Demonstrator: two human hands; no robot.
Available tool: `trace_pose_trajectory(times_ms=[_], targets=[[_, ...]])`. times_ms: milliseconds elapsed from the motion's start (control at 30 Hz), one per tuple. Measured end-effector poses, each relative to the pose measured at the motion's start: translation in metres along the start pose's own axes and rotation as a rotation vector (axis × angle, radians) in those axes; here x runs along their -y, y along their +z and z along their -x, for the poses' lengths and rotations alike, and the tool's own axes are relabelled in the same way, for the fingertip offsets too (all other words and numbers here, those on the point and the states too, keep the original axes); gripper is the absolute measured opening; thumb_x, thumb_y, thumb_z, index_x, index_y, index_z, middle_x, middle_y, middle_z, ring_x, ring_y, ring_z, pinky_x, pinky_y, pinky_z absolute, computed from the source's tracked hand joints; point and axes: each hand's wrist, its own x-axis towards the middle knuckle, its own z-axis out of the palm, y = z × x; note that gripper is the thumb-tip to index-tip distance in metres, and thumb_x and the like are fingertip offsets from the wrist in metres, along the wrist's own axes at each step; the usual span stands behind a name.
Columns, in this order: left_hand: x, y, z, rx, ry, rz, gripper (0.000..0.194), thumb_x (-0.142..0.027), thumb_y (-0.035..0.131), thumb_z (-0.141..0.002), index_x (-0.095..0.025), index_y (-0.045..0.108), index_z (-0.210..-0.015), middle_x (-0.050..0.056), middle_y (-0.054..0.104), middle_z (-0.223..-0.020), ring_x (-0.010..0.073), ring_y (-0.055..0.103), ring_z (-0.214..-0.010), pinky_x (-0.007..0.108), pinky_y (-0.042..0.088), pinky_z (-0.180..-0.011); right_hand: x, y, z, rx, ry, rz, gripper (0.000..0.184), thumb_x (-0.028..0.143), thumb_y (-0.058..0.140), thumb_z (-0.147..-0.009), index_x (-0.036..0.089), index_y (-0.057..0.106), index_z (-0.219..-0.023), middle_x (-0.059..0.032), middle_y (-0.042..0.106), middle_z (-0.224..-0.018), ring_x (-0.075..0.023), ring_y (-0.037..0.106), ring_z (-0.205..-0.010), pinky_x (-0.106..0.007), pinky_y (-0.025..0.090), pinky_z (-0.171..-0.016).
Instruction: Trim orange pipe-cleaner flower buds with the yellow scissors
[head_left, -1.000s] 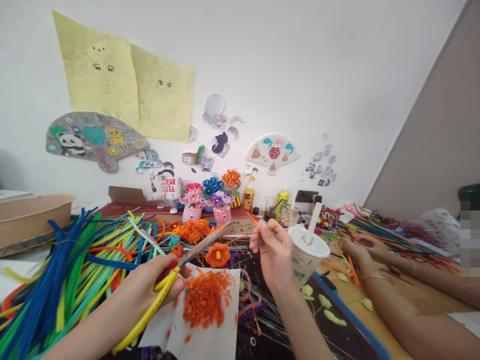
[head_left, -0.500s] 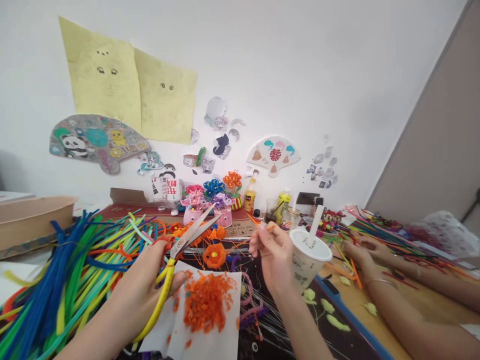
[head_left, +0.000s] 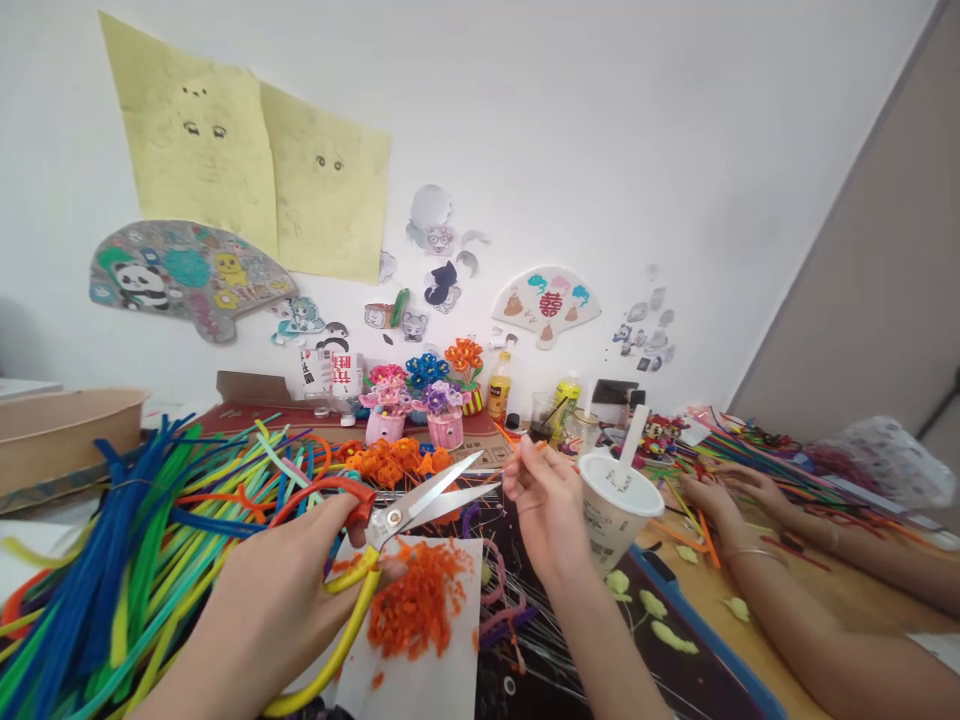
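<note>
My left hand [head_left: 300, 590] is closed around scissors [head_left: 390, 518] with one red and one yellow handle. Their blades are apart and point right, with the tips close to the fingers of my right hand [head_left: 547, 510]. That hand is raised in a pinch on a thin orange pipe cleaner [head_left: 540, 444], of which only a little shows at the fingertips. Below the blades, a heap of orange fuzz clippings [head_left: 416, 600] lies on white paper [head_left: 442, 685]. Several orange pipe-cleaner flowers [head_left: 390, 458] sit behind the scissors, partly covered by them.
A lidded drink cup [head_left: 621, 505] with a straw stands right beside my right hand. Bundles of coloured pipe cleaners [head_left: 161, 540] fill the left side. Flower pots [head_left: 386, 425] and bottles [head_left: 499, 385] line the back. Another person's hands [head_left: 712, 505] work at the right.
The scissors have swung down and to the right, from pointing up to pointing at my right hand. My right hand stays nearly in place. The view has shifted slightly.
</note>
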Motion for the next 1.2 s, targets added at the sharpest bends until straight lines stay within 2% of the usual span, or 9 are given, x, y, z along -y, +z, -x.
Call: trace_pose_trajectory(times_ms=[167, 300, 600, 733, 833, 967, 1200], targets=[[-0.0031, -0.0036, -0.0030, 0.108, 0.014, 0.074, 0.027, -0.050, 0.049, -0.077, -0.025, 0.053, -0.084, 0.001, 0.067, -0.072, 0.0239, 0.062, -0.065, 0.027, 0.034, -0.057, 0.0017, 0.0001, -0.0004, -0.017, -0.037, -0.043, 0.019, 0.027, 0.080, -0.070, 0.015, 0.065, -0.066, 0.0019, 0.064, -0.057, -0.0073, 0.054, -0.049, -0.018, 0.043, -0.046], [-0.0023, -0.0016, -0.0041, 0.124, 0.016, 0.105, 0.028, -0.051, 0.047, -0.080, -0.024, 0.054, -0.083, 0.002, 0.069, -0.079, 0.0244, 0.065, -0.073, 0.027, 0.036, -0.061, 0.0030, 0.0018, 0.0007, -0.003, -0.049, -0.059, 0.021, 0.027, 0.081, -0.068, 0.016, 0.063, -0.066, 0.0021, 0.063, -0.059, -0.0078, 0.054, -0.051, -0.018, 0.043, -0.048], [0.0001, -0.0029, -0.0062, 0.154, 0.023, 0.131, 0.031, -0.051, 0.046, -0.081, -0.023, 0.057, -0.084, 0.002, 0.069, -0.075, 0.0229, 0.064, -0.069, 0.026, 0.036, -0.059, 0.0041, 0.0023, 0.0007, 0.052, -0.072, -0.084, 0.024, 0.026, 0.082, -0.065, 0.018, 0.060, -0.062, 0.0024, 0.061, -0.060, -0.0088, 0.052, -0.052, -0.019, 0.042, -0.048], [0.0024, -0.0021, -0.0064, 0.117, 0.025, 0.101, 0.029, -0.052, 0.049, -0.078, -0.024, 0.056, -0.075, 0.002, 0.068, -0.069, 0.0228, 0.063, -0.066, 0.026, 0.034, -0.056, 0.0036, 0.0012, -0.0006, 0.036, -0.061, -0.078, 0.025, 0.027, 0.081, -0.066, 0.018, 0.059, -0.062, 0.0018, 0.060, -0.061, -0.0096, 0.051, -0.053, -0.021, 0.042, -0.048], [0.0048, -0.0007, -0.0066, 0.083, 0.020, 0.098, 0.030, -0.053, 0.050, -0.078, -0.024, 0.058, -0.078, 0.002, 0.069, -0.071, 0.0228, 0.064, -0.067, 0.026, 0.035, -0.057, 0.0028, 0.0003, -0.0012, 0.024, -0.044, -0.099, 0.025, 0.028, 0.082, -0.066, 0.018, 0.060, -0.062, 0.0017, 0.060, -0.061, -0.0093, 0.050, -0.053, -0.021, 0.041, -0.047], [0.0044, -0.0007, -0.0075, 0.117, 0.010, 0.089, 0.029, -0.052, 0.048, -0.079, -0.024, 0.057, -0.079, 0.003, 0.070, -0.077, 0.0239, 0.065, -0.072, 0.026, 0.035, -0.059, 0.0019, -0.0003, -0.0016, 0.008, -0.007, -0.149, 0.026, 0.027, 0.084, -0.063, 0.017, 0.060, -0.063, 0.0023, 0.060, -0.062, -0.0087, 0.052, -0.057, -0.019, 0.043, -0.050], [0.0027, 0.0000, -0.0064, 0.176, 0.038, 0.073, 0.022, -0.043, 0.044, -0.081, -0.024, 0.048, -0.070, -0.001, 0.061, -0.064, 0.0176, 0.055, -0.058, 0.024, 0.028, -0.054, -0.0006, -0.0029, -0.0027, 0.006, 0.001, -0.148, 0.025, 0.027, 0.083, -0.064, 0.018, 0.060, -0.065, 0.0026, 0.059, -0.064, -0.0090, 0.051, -0.055, -0.021, 0.043, -0.049]])
